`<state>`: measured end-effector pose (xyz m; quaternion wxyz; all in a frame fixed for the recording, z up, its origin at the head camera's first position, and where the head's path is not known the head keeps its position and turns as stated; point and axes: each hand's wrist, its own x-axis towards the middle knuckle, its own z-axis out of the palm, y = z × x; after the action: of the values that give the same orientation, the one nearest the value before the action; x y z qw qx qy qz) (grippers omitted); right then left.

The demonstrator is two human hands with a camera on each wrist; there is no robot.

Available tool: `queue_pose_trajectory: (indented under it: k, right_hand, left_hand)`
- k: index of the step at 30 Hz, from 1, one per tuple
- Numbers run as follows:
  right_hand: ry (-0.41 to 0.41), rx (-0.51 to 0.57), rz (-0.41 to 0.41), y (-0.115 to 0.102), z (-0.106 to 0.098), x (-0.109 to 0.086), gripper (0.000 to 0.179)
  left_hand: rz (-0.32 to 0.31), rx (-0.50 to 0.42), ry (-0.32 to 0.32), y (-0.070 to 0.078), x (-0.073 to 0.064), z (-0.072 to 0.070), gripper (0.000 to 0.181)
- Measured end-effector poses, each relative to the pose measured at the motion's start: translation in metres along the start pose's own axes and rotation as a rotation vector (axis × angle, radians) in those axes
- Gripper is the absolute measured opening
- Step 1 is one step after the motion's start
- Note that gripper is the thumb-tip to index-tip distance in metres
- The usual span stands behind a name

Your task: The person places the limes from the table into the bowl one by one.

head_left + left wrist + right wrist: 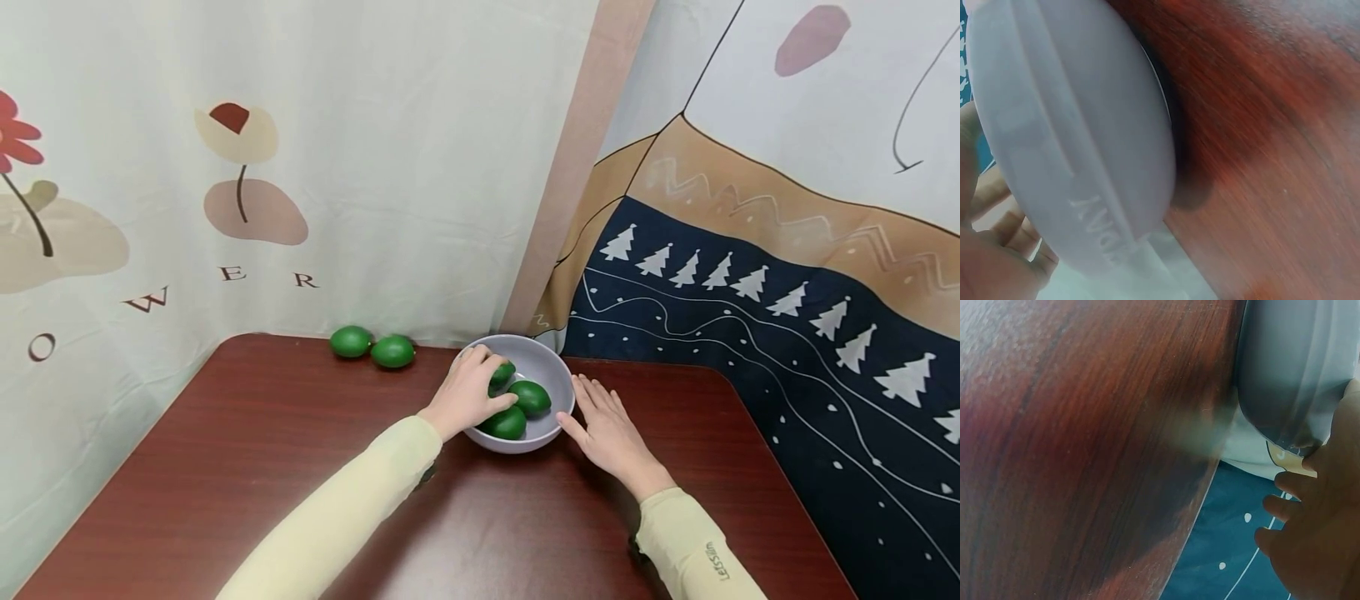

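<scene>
A pale lilac bowl [555, 375] stands near the table's back edge with green limes inside, among them a front lime [504, 423] and a middle lime [531, 398]. My left hand [468, 392] reaches over the bowl's left rim, its fingers and thumb curled round the rear lime [501, 375], which they partly cover. Against the bowl's right side, my right hand [611, 433] lies with fingers extended, fingertips right at the rim. In the left wrist view the bowl wall [1079, 125] hides the limes.
Two more limes, a left one [350, 342] and a right one [393, 351], lie side by side at the back edge of the brown table [300, 467]. Printed curtains, one pale [390, 167] and one dark blue with trees [675, 325], hang behind the table.
</scene>
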<state>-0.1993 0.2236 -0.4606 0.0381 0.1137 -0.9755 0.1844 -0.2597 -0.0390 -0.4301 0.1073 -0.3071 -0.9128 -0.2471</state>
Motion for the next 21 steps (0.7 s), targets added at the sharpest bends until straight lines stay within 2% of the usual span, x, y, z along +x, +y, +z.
queue_pose_trajectory:
  k: [6,21]
  right_hand:
    - [-0.008,-0.002,0.004,0.000,0.000,0.000,0.077]
    - [0.009,-0.006,-0.008,0.001,0.001,0.001,0.076]
  left_hand:
    - [0.011,-0.042,0.012,-0.006,-0.006,-0.003,0.052]
    - [0.075,-0.093,0.094,-0.018,-0.016,-0.010,0.052]
